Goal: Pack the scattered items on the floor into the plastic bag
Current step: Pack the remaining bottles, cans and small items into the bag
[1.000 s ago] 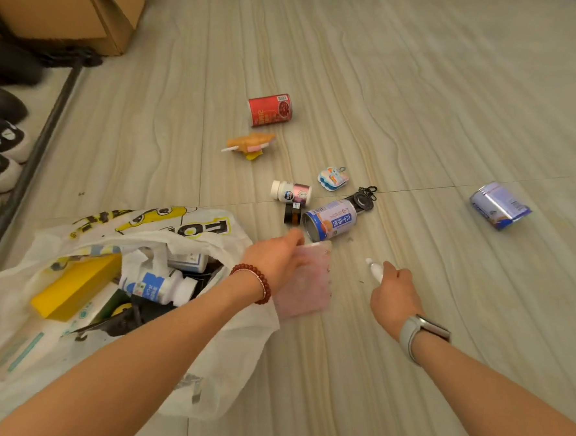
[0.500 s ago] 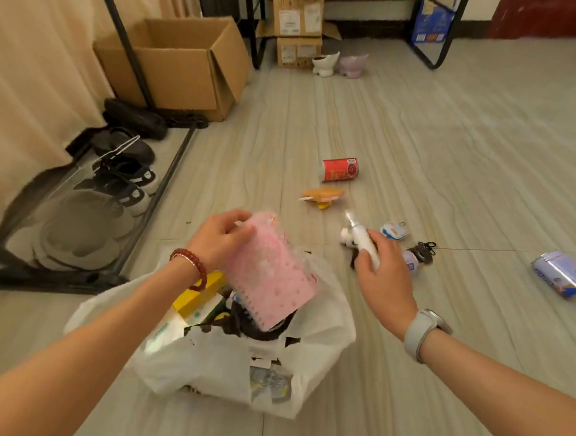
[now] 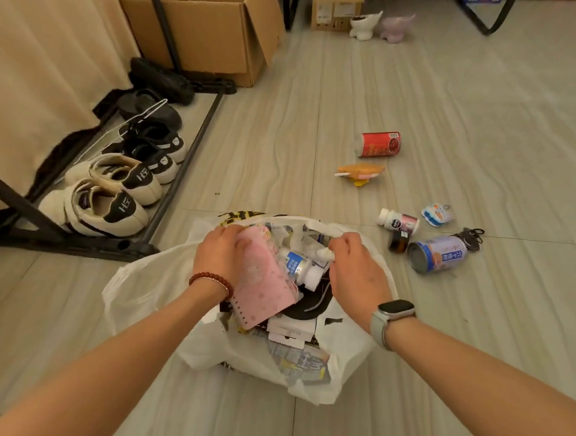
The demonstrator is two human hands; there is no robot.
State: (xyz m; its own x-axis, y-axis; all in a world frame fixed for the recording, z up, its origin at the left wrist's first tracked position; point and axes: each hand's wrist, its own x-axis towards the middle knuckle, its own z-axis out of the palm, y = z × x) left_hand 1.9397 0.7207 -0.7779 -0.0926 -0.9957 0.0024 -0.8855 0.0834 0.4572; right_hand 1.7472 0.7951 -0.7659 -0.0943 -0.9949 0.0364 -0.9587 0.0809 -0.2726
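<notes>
White plastic bag [image 3: 147, 286] stands open on the floor [image 3: 472, 380], at its near middle. Left hand [image 3: 218, 259] grips a pink spiral notebook [image 3: 262, 283] over the bag's mouth; right hand [image 3: 357, 272] pinches a small white bottle [image 3: 325, 252] there (label unreadable). Blue-white can [image 3: 438, 253] and red can [image 3: 380, 144] lie toward the floor's right side.

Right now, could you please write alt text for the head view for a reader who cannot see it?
A person's left hand pushes a pink notebook into a full white plastic bag while the right hand holds a small white bottle over it. A red can, a blue can and other small items lie on the floor.
</notes>
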